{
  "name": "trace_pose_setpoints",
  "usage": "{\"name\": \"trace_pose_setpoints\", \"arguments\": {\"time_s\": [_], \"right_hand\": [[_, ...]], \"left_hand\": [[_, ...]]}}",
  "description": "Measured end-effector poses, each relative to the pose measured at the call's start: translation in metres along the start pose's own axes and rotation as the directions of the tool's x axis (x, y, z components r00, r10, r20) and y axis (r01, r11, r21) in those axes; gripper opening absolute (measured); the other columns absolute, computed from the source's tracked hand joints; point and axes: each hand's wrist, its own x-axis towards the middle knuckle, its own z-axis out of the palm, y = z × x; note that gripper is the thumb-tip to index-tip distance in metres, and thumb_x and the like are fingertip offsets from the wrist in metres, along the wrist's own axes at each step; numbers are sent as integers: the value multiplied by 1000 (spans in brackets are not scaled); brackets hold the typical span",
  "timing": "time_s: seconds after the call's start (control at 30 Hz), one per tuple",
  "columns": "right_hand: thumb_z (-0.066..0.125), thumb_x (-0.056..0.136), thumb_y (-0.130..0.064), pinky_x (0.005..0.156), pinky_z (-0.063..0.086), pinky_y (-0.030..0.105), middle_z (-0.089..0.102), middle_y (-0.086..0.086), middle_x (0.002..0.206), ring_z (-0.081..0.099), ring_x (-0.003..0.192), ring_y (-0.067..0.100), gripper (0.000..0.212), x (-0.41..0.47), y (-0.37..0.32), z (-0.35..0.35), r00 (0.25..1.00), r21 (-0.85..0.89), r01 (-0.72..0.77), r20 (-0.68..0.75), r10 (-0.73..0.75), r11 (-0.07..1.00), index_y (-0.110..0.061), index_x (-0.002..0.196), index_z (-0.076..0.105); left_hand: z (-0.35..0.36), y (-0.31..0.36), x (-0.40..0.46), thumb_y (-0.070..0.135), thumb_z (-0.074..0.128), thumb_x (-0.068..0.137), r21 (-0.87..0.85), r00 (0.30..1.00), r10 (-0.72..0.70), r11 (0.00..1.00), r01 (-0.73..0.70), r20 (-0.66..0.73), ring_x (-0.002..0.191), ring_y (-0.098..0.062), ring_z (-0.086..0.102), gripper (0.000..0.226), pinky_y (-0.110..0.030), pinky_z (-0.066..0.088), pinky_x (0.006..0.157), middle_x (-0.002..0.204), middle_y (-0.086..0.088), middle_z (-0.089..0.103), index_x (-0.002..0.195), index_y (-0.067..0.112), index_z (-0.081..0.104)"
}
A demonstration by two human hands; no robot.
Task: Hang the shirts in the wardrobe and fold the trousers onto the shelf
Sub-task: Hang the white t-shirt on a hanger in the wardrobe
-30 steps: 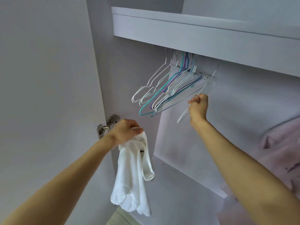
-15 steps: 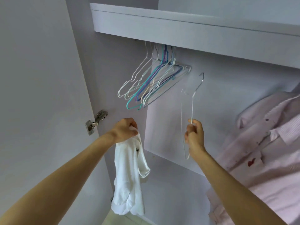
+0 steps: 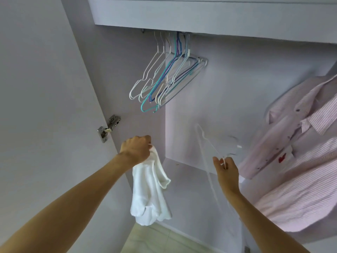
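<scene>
White shirt (image 3: 149, 189) hangs bunched — pink striped shirts (image 3: 299, 161) hung right

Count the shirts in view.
2. A white shirt hangs from the left hand. A pink striped shirt hangs at the right of the wardrobe. More may be hidden past the right edge.

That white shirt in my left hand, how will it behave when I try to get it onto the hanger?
Probably floppy: the white shirt hangs limp in folds from the left hand, so its shoulders will likely need spreading. It looks light, since one bunched grip holds it. The thin hanger pinched in the right hand may swing as you thread it.
</scene>
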Motion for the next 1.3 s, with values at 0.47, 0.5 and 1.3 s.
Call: {"name": "trace_pose_setpoints", "arguments": {"time_s": [0.47,0.5,1.3], "right_hand": [[30,102,-25,39,17,16,27,-13,42,20,36,3,40,-22,-91,34,954,726,-295,183,239,621,-18,63,31],[30,102,-26,37,16,17,25,-11,43,18,34,4,41,-22,-101,36,933,751,-351,230,277,560,-18,62,30],[28,101,-27,35,13,12,21,-9,36,15,28,7,43,-47,-154,105,872,697,-488,357,336,526,-19,60,23]], "left_hand": [[-1,-27,-35,-2,59,80,-624,977,-2,770,138,214,69,-6,51,23,-7,39,55,85,1,55,93,15,67],[0,-27,-36,-2,60,80,-601,978,-10,788,135,207,68,-5,50,23,-8,37,54,85,2,53,92,18,65],[-61,-61,-95,1,65,83,-777,999,22,628,-40,-33,72,-13,44,18,-16,37,64,76,-1,46,89,15,55]]}}
